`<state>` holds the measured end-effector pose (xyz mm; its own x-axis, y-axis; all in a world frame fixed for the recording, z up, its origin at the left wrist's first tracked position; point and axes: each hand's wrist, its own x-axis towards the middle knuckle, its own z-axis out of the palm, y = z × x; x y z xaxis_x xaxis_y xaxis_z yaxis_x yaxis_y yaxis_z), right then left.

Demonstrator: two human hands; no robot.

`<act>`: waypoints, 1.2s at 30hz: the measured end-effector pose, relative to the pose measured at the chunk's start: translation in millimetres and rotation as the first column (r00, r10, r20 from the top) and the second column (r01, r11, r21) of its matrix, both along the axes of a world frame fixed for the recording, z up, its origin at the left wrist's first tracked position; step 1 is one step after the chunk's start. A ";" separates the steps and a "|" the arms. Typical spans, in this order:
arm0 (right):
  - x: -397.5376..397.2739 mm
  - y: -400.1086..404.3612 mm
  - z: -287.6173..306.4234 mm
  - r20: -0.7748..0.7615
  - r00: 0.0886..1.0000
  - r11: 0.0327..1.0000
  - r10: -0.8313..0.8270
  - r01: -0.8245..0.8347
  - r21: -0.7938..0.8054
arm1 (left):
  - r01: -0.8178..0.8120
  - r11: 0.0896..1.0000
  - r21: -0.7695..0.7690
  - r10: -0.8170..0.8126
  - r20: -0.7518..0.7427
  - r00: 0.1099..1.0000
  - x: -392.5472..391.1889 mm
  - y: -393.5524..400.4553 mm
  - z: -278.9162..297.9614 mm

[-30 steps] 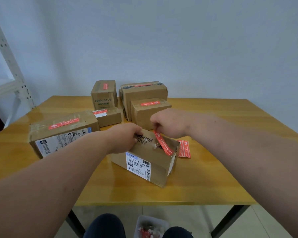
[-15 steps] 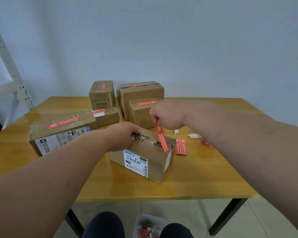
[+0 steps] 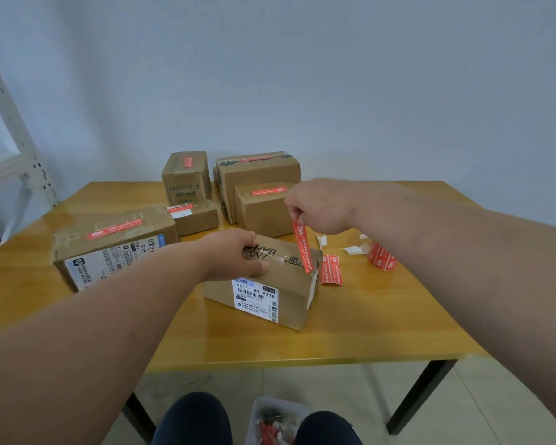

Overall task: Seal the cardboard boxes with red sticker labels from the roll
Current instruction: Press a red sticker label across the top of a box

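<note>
long brown cardboard box with a red sticker on top [image 3: 109, 245] lay at centre left | left hand [image 3: 238, 253] gripped the top of the brown cardboard box with a white barcode label [image 3: 270, 284] at frame centre | right hand [image 3: 318, 205] pinched the upper end of a red sticker strip [image 3: 302, 247], its lower end touching that box | red sticker roll [image 3: 381, 258] sat right of centre on the yellow wooden table [image 3: 366, 316]

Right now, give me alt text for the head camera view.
A right hand pinches a red sticker label hanging over the near cardboard box, which the left hand grips. Five labelled boxes and the sticker roll sit on the wooden table.
</note>
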<state>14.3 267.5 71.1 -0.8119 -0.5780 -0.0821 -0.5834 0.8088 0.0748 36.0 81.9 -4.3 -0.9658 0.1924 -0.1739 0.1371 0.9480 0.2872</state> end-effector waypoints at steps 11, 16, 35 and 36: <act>11.3 -3.8 27.3 0.006 0.988 0.973 -0.156 0.155 -0.173 | 0.008 0.999 -0.048 -0.009 -0.017 1.000 10.7 7.4 5.5; 10.3 3.9 12.1 0.308 0.913 0.844 -0.266 0.375 -0.382 | -0.023 0.985 -0.168 0.011 -0.066 0.998 16.7 11.1 11.8; -6.4 2.7 -14.9 0.675 0.687 0.475 -0.271 0.705 -0.527 | -0.372 0.712 0.595 0.298 0.224 0.928 8.3 5.0 25.5; -6.4 2.9 -15.5 0.674 0.687 0.479 -0.271 0.704 -0.524 | -0.381 0.704 0.600 0.307 0.226 0.924 8.4 4.8 25.5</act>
<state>7.9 270.5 55.6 -0.9496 -0.1258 -0.2872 0.1549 0.6081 -0.7786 44.4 86.6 21.3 -0.9703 -0.0500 -0.2367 -0.2271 0.5251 0.8202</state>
